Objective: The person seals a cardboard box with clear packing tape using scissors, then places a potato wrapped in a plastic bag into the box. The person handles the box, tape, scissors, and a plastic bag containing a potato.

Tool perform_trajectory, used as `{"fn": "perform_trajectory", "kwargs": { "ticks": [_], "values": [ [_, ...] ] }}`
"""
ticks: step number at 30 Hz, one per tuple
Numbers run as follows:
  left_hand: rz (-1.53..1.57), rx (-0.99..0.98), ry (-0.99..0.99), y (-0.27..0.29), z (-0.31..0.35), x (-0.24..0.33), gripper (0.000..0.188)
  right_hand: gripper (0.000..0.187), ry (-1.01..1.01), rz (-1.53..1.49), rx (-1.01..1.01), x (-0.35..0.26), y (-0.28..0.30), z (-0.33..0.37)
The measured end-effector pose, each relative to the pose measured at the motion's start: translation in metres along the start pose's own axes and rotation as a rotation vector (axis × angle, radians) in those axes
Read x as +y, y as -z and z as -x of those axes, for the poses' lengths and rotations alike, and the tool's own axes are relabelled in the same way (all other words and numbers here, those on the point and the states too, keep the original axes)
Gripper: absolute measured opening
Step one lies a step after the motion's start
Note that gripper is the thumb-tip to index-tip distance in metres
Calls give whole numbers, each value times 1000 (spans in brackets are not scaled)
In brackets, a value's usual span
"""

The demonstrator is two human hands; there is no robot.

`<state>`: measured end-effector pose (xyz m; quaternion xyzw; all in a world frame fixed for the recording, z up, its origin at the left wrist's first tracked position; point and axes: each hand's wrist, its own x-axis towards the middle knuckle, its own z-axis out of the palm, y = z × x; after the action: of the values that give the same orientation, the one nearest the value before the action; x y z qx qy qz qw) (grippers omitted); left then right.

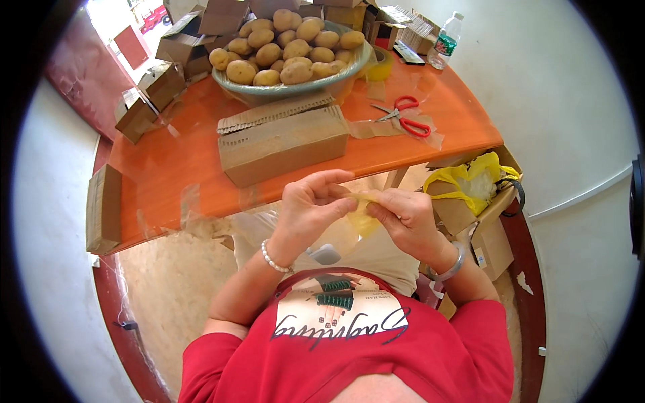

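Note:
Both hands are raised in front of my lap, just short of the table's front edge. Between them hangs a thin, see-through yellowish piece of plastic (363, 222); I cannot tell whether it is tape or a bag. My left hand (316, 201) pinches its upper left side with thumb and fingertips, the index finger stretched above. Close beside it, my right hand (405, 213) grips the upper right side between thumb and curled fingers. A closed cardboard box (285, 144) with a ragged, corrugated top flap sits on the table just beyond my left hand.
On the orange table (171, 201) lie red-handled scissors (414, 126), a yellow tape roll (381, 68) and a basin (282, 87) heaped with potatoes (295, 50). A plastic bottle (446, 41) stands far right. Small boxes (104, 208) line the left edge. A yellow bag (474, 181) fills a box at right.

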<state>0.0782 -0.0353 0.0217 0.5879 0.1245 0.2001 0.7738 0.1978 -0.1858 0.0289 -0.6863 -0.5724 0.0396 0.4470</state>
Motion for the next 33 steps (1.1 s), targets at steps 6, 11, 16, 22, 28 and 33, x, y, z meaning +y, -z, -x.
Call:
{"fn": "perform_trajectory", "kwargs": {
  "ticks": [6, 11, 16, 22, 28, 33],
  "values": [
    [-155, 43, -26, 13, 11, 0, 12, 33, 437, 374, 181, 5, 7, -4],
    [32, -147, 202, 6, 22, 13, 27, 43, 593, 512, 105, -3, -1, -13],
    [166, -33, 92, 20, 28, 13, 18, 49, 520, 215, -32, -12, -18, -18],
    [68, -216, 56, 44, 35, 28, 15, 46, 253, -241, -43, -20, -12, -41],
    [-39, -272, 28, 67, 41, 48, 14, 26, -241, -791, -463, -29, -35, -65],
    [-322, 19, -42, 77, 40, 76, 16, 13, -327, -850, -477, -39, -40, -88]
  ]
}}
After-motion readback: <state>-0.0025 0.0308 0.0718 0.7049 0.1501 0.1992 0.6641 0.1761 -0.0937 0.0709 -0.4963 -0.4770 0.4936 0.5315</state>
